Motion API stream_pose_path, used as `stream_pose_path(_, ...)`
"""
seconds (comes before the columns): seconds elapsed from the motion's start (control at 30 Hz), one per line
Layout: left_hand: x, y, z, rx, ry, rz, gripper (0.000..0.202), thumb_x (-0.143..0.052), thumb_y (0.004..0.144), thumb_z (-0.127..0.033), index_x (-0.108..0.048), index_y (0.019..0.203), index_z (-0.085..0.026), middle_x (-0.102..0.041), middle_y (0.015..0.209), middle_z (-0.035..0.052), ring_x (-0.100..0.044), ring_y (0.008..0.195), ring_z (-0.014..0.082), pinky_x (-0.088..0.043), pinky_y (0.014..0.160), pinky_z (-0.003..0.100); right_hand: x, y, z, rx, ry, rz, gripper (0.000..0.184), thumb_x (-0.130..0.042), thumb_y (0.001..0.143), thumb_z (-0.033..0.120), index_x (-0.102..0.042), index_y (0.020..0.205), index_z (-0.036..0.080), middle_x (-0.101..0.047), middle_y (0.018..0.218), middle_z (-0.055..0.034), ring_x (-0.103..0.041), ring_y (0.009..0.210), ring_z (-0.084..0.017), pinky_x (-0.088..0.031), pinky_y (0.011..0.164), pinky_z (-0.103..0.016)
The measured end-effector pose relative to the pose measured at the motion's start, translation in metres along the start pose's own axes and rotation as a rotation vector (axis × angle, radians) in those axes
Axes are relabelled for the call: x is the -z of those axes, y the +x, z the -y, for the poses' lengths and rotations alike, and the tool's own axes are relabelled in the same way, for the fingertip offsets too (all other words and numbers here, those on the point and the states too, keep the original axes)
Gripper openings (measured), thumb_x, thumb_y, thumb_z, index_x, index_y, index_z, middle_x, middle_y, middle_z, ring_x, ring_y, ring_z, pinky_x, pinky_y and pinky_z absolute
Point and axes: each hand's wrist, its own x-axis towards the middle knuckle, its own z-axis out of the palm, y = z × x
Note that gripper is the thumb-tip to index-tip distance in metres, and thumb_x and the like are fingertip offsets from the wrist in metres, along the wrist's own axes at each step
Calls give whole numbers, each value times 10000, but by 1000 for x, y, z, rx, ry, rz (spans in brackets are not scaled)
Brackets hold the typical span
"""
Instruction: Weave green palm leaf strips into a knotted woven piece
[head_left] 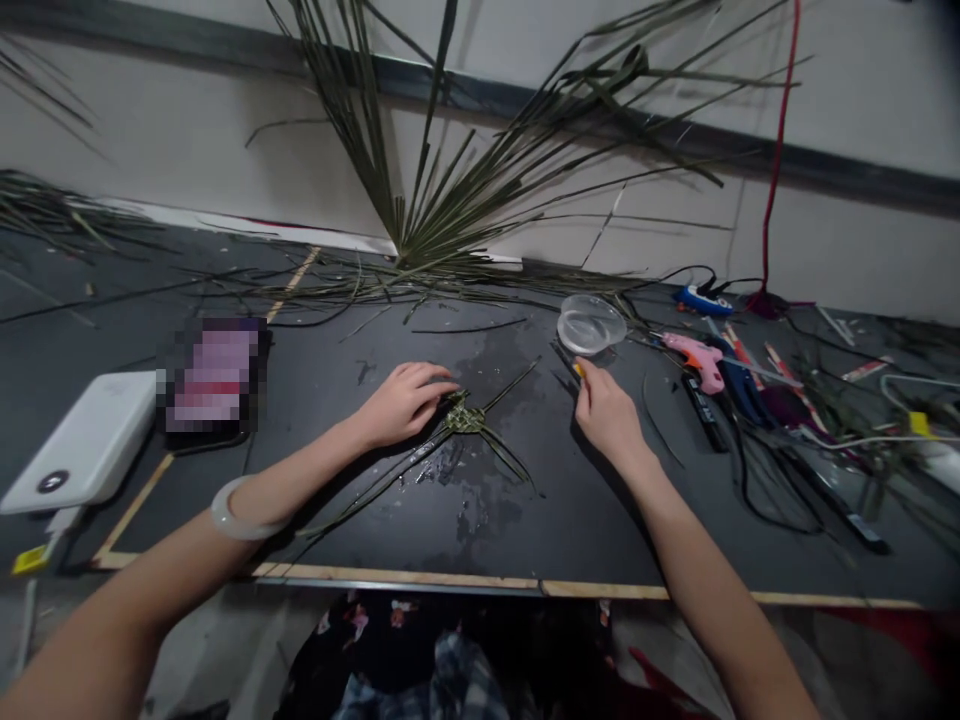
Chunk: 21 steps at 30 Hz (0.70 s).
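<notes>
A small woven piece of green leaf strips [465,419] lies on the dark table, with loose strip ends spreading out to several sides. My left hand [407,402] rests at its upper left edge, fingers loosely bent and apart, the fingertips at or just over the weave. To the right, my right hand [606,412] is closed on a slim dark tool with a yellow part [578,370]. The tool points up and left; its exact kind is hard to make out. Just beyond it stands a clear plastic tub [590,325].
Long leaf strips [450,220] fan up against the wall. A phone [214,385] and white power bank [94,440] lie at left. On the right are a pink glue gun [697,360], a black marker [703,412], a blue tool [703,300] and tangled cables. Water wets the table's middle.
</notes>
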Motion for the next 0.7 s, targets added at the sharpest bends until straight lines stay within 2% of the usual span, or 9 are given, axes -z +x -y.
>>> stream_pose_path(0.27, -1, 4, -14, -58, -27, 101, 332, -343, 941, -221, -578, 1168, -159, -594, 1165, 100, -533, 1071, 203, -397, 934, 365, -2, 1, 3, -24, -61, 99, 427, -337, 898, 169, -486, 1295, 118, -642, 1041, -141, -615, 924, -240, -495, 775, -343)
stream_pose_path(0.47, -4, 22, -31, -100, 74, 222, 388, -352, 968, -331, -512, 1273, -151, -534, 1284, 112, -484, 1166, 235, -372, 960, 372, 0, 0, 5, -19, -119, 155, 419, -339, 905, 172, -488, 1294, 134, -646, 1064, -133, -618, 921, -230, -494, 742, -324)
stream_pose_path(0.6, -11, 30, -38, -170, 151, 241, 434, -374, 965, -392, -485, 1308, -151, -522, 1326, 105, -456, 1203, 253, -333, 990, 383, 2, -1, 8, -9, -143, 178, 416, -335, 908, 173, -490, 1292, 145, -652, 1048, -121, -623, 896, -218, -490, 703, -305)
stream_pose_path(0.7, -20, 28, -38, -184, 163, 252, 427, -361, 970, -389, -506, 1290, -145, -541, 1317, 100, -476, 1194, 237, -311, 1009, 372, 1, -2, 8, -5, -158, 192, 408, -334, 911, 172, -497, 1284, 147, -651, 1047, -116, -625, 892, -214, -484, 685, -295)
